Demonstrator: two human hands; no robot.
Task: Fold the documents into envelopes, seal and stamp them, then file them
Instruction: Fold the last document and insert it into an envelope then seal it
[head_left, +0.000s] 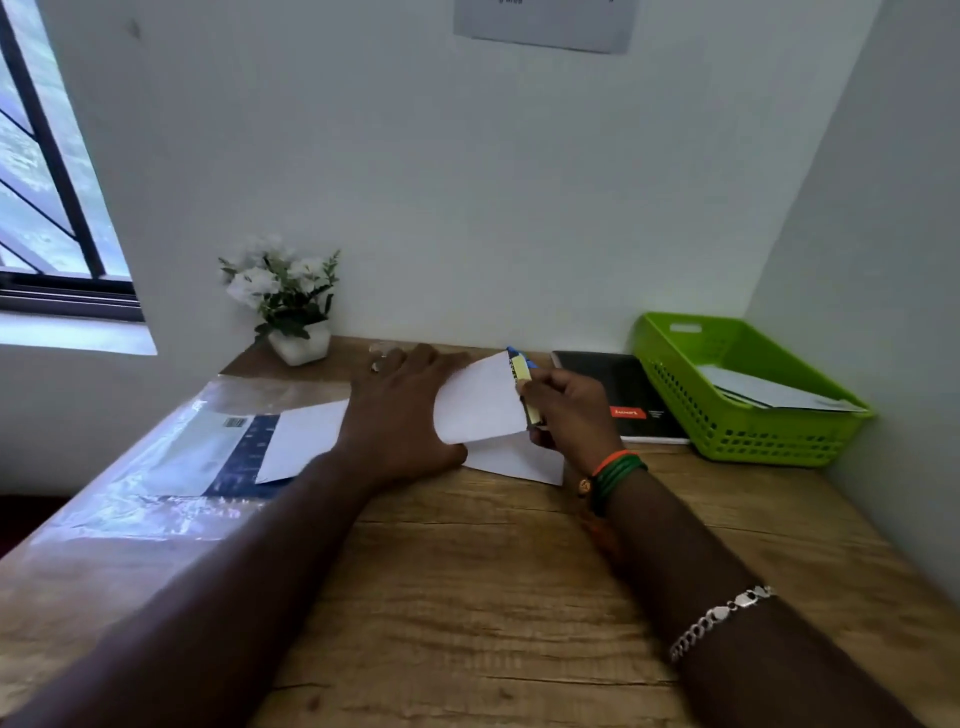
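Left hand (402, 415) flat on envelope (483, 402), right hand (563, 415) gripping glue stick (524, 382), writing unreadable

- Desk (467, 597): wood-grain top, matt, visible grain lines and knots.
- Envelope (483, 410): plain white paper, matt, smooth.
- Plastic wrapper (156, 467) at the desk's left edge: clear film, glossy, creased, catching window light.
- Basket (748, 415) at the far right corner: green plastic, perforated walls, slight sheen.
- Notebook (623, 395) beside the basket: dark cover, smooth, semi-matt.
- Pot (301, 345) at the far edge: white, smooth; material cannot be told.
- Bracelet (722, 618): silver-coloured metal links, shiny.
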